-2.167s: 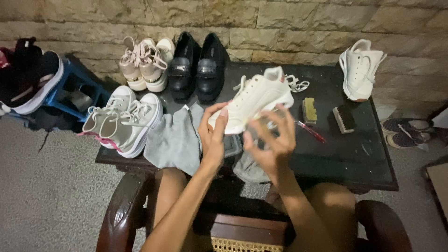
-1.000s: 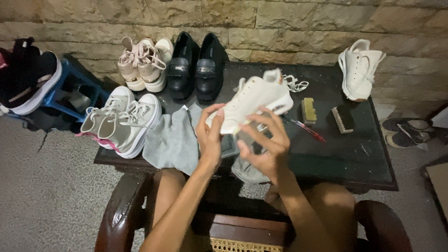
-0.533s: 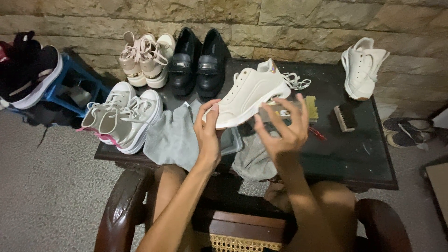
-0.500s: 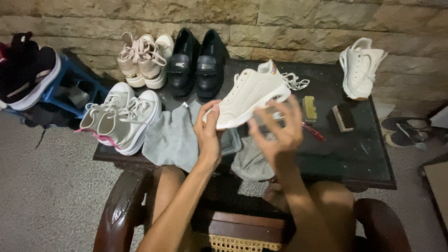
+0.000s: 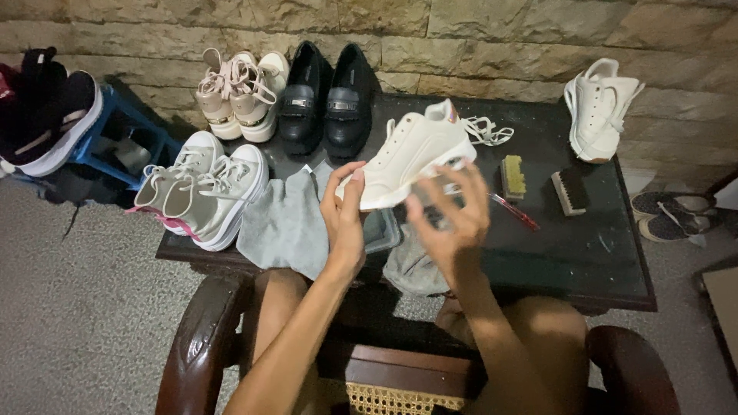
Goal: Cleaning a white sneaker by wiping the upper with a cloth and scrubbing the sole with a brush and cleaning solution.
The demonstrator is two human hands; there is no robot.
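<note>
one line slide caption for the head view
Left hand holds a white sneaker by its toe above a dark table; right hand works under its sole.

No packages, signs or screens are in view. The only label-like items are small and unclear. A small pale tag (image 5: 307,169) lies at the upper edge of the grey cloth (image 5: 284,227) on the dark table (image 5: 584,261); its shape is roughly rectangular, and any marking is too small to tell. A small pinkish patch (image 5: 450,115) sits at the heel of the white sneaker (image 5: 411,157) held up over the table; whether it is a label or trim cannot be told.
</note>
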